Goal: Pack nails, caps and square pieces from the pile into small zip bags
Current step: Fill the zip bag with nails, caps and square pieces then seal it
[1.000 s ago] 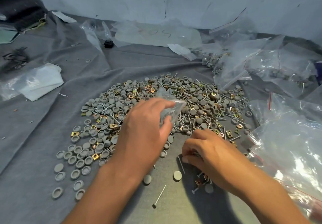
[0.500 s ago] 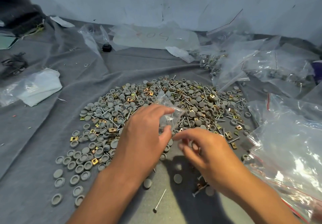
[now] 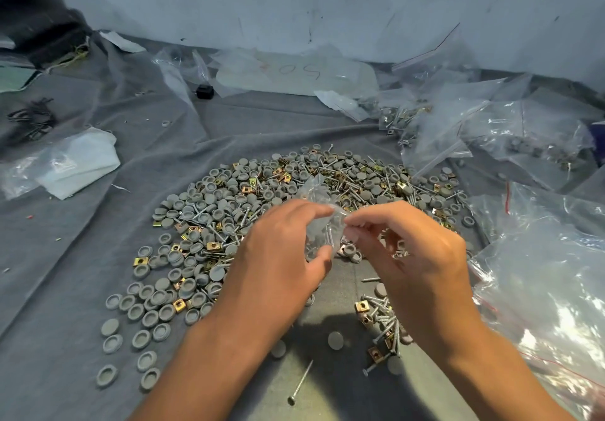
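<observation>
both hands filling a small zip bag above the pile

pile (image 3: 262,224) of light caps, nails and square pieces spreads toward 12 o'clock; left hand (image 3: 278,257) pinches the thin, limp, slippery zip bag (image 3: 319,224), best held at its mouth; right hand (image 3: 422,257) pinches there; nails show inside.

small zip bag (image 3: 319,221): contents blurred | large bag (image 3: 550,276): cut by right edge | pile (image 3: 262,211): partly behind hands
</observation>
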`<action>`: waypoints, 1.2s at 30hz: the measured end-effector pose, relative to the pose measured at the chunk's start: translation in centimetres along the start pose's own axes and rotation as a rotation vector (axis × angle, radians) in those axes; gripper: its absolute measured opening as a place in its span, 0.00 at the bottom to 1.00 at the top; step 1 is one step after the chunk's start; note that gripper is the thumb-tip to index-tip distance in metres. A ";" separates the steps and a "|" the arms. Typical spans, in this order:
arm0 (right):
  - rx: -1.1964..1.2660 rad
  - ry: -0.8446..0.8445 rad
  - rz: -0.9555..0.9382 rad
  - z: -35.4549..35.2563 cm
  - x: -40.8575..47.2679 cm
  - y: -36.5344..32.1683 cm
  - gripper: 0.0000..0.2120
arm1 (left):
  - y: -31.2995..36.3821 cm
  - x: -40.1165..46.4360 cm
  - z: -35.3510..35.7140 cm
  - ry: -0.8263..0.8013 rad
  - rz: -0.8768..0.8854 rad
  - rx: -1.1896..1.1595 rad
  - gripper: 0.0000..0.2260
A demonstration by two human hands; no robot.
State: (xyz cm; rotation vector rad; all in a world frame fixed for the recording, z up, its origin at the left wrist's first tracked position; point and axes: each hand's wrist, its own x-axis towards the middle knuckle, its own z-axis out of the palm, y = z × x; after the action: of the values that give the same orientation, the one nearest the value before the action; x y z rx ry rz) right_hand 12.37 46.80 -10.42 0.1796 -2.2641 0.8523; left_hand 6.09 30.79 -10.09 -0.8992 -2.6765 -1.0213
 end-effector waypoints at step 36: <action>0.467 -0.354 0.420 -2.6 0.0 1.9 0.08 | 0.9 -0.2 0.1 -0.002 0.006 0.000 0.20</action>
State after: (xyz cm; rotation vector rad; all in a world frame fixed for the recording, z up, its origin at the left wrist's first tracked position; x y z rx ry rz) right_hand 13.17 49.90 -9.97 0.0664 -2.4277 1.6851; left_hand 6.80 31.30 -9.77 -0.9079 -2.6740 -1.0192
